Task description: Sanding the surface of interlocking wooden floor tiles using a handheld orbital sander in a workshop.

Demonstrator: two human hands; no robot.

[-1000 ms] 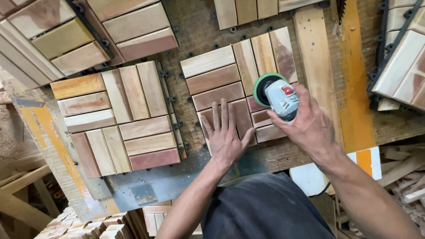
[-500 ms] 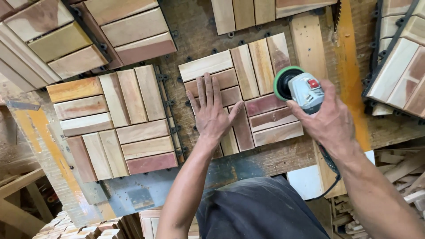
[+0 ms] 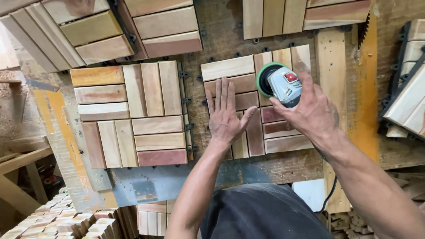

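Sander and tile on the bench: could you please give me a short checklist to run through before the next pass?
1. Tile held down: ok. The left hand lies flat on the wooden slat tile.
2. Grip on the tool: ok. The right hand wraps the grey sander from its rear.
3. Fingers away from the pad: ok. The green sanding pad sits apart from the left fingertips, though not by much.
4. Pad flat on the wood: cannot tell from above.
5. Cable out of the path: ok. The black cord hangs below the right forearm, off the tile.
6. Neighbouring tile out of the way: ok, a gap separates them.
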